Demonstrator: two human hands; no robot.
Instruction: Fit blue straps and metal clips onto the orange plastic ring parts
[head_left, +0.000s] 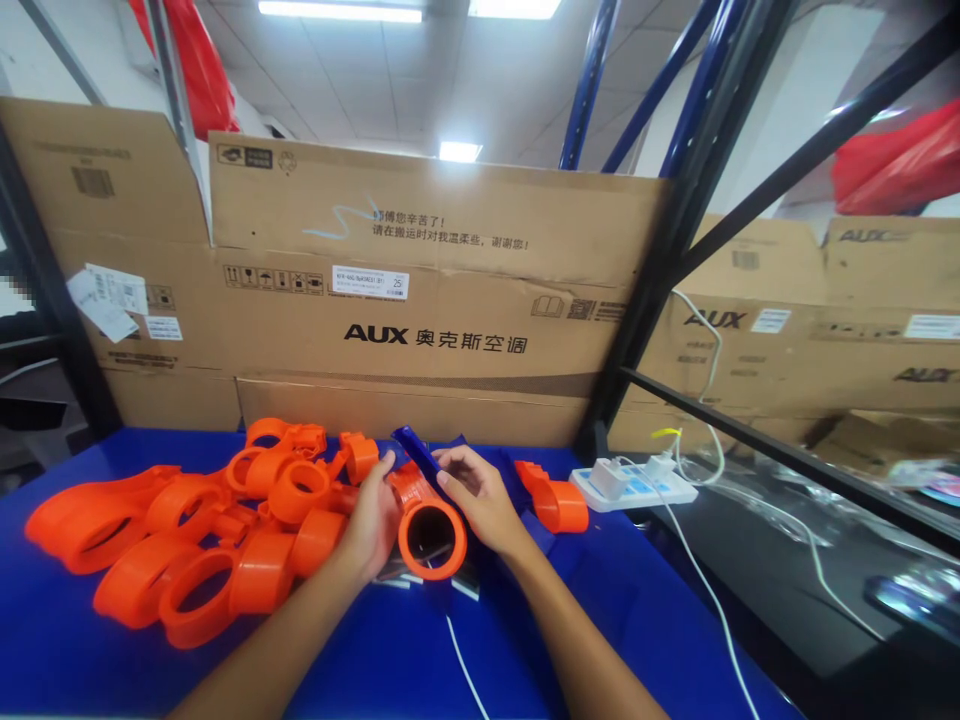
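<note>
Between my hands is an orange plastic tape dispenser (433, 540), its round ring facing me. My left hand (375, 520) is closed around its left side, thumb up near the top; its other fingers are largely hidden. My right hand (476, 495) is at the other side, with thumb and fingers closed on a dark blue strip (417, 452) that slants across the dispenser's far end. Under the dispenser lie flat pieces with pale edges (465, 590), partly covered. A pile of similar orange dispensers (259, 570) sits left of my left hand.
Another orange dispenser (559, 505) rests right of my right hand, near crumpled blue material. A white power strip (634, 485) with plugs and cables stands at the blue table's (637, 620) right edge. Behind rises a cardboard panel (450, 270), beside a black metal frame (660, 270).
</note>
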